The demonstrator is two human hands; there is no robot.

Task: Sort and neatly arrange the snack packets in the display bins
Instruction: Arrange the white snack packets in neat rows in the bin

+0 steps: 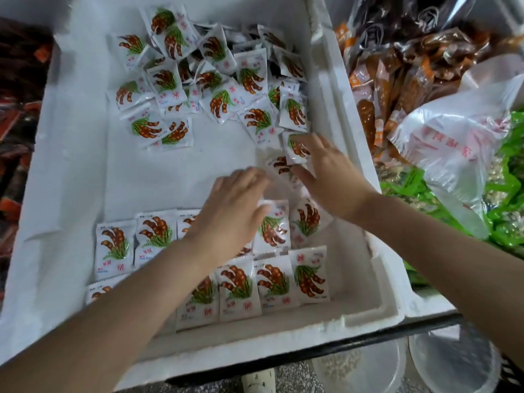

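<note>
A white foam bin (71, 171) holds many small white snack packets printed with brown pods and green leaves. A loose heap of packets (204, 80) fills the far end. Two neat rows of packets (272, 282) lie flat along the near end. My left hand (232, 211) rests palm down over the back row, fingers spread, pressing on the packets. My right hand (329, 177) reaches in from the right, thumb and fingers pinching one packet (295, 148) above a blurred packet (279, 165) beneath it.
Bare foam floor (181, 171) lies between the heap and the rows. Right of the bin stand orange-brown snack packs (377, 89), a white plastic bag (453, 143) and green packets (507, 217). Dark red packets (17, 109) fill a bin at the left. Clear tubs (450, 364) sit below.
</note>
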